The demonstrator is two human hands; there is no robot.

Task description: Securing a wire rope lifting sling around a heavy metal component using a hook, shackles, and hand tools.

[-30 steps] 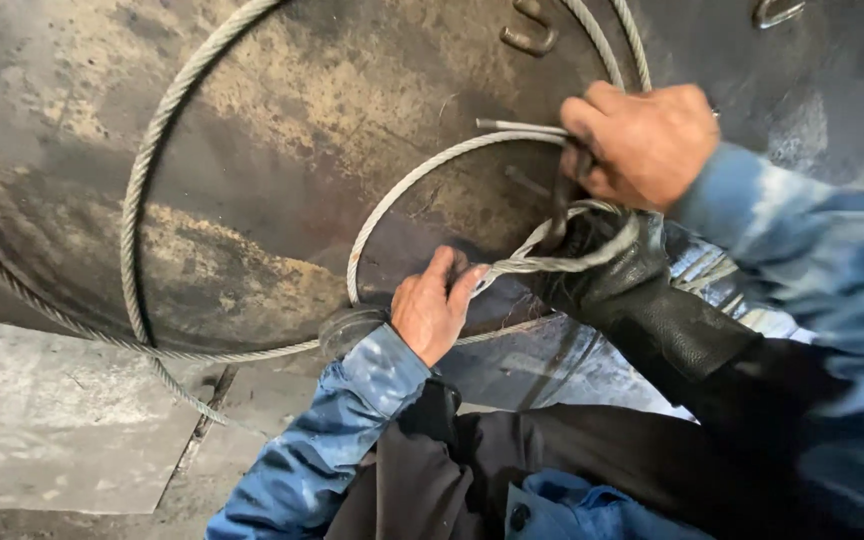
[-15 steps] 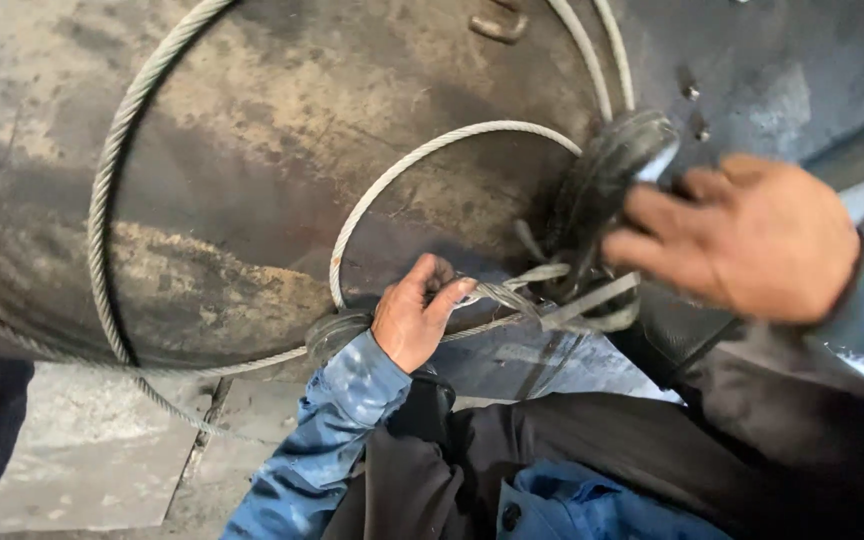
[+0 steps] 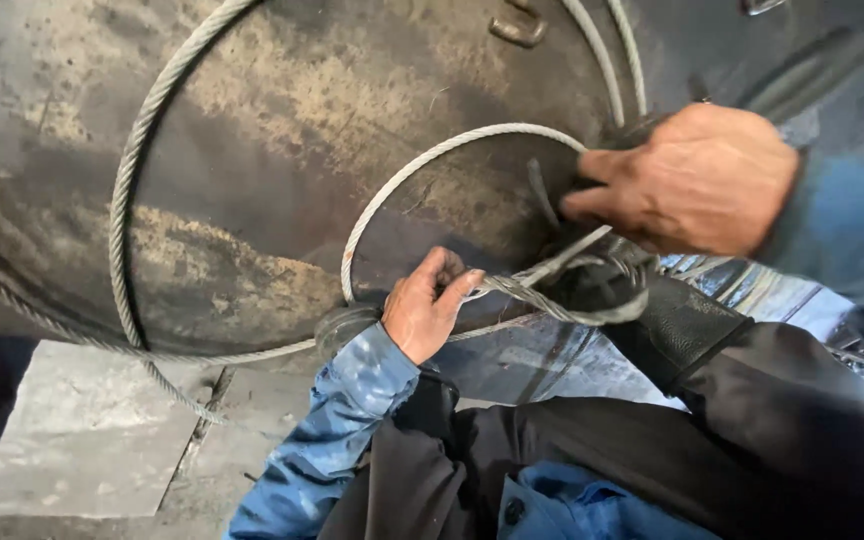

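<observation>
the thin wire rope (image 3: 422, 165) lies in a loop against the big rusty steel plate (image 3: 252, 150), and its loose strands (image 3: 552, 295) cross low down near the plate's bottom edge. the left hand (image 3: 424, 305) is closed on the rope just where the strands split, pinching them tight. the right hand (image 3: 697, 180) sits above and to the right, fingers curled around a dark tool or strand end (image 3: 542, 195); i can't tell exactly which. a thicker cable (image 3: 127, 200) arcs along the plate's left side, and a dark trouser leg (image 3: 752, 400) lies under the strands.

the risk, as i see it, is a frayed strand springing back and jabbing a bare hand, because the rope looks stiff and is held under bend. the pinch could also slip and let the lay unravel.

compared with half a second ago, the right hand has moved in closer to the loop, while the left stays clamped at the same crossing.
</observation>
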